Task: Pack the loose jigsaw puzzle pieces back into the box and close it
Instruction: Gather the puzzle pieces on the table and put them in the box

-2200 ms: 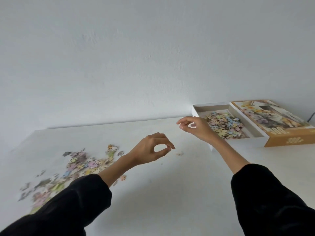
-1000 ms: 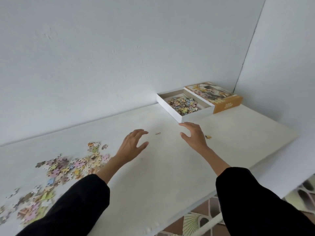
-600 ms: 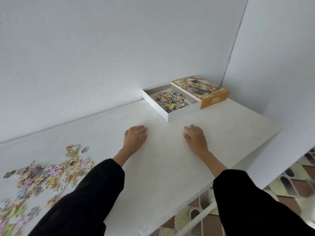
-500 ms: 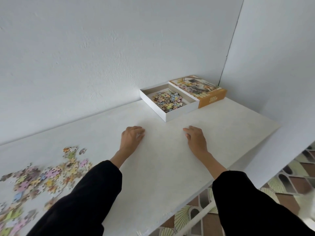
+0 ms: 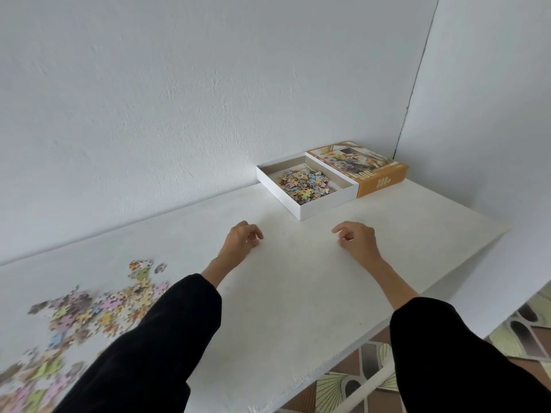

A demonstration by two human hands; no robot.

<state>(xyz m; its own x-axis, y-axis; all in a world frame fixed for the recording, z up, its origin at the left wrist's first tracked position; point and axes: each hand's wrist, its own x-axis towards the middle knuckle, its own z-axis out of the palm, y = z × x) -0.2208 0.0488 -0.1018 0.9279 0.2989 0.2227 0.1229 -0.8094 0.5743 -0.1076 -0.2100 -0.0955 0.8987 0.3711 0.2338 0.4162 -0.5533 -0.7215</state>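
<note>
The white box tray (image 5: pixel 328 203) stands open at the back right against the wall, with a heap of pastel puzzle pieces (image 5: pixel 304 183) inside. Its orange lid (image 5: pixel 381 181) lies right beside it. A big scatter of loose pieces (image 5: pixel 89 311) covers the table's left end. My left hand (image 5: pixel 238 242) and my right hand (image 5: pixel 359 241) rest mid-table in front of the tray, a hand's width apart. Each has its fingers curled in toward the thumb, as if pinching a stray piece. Whatever they pinch is hidden by the fingers.
The white table (image 5: pixel 298 293) runs along a white wall and ends at a corner on the right. Its front edge slants from lower middle to upper right, and patterned floor tiles (image 5: pixel 521 332) show below it.
Both hands came down flat over two stray pieces lying in front of the tray, then curled their fingers in. Those two pieces no longer show on the table. The view tilted down.
</note>
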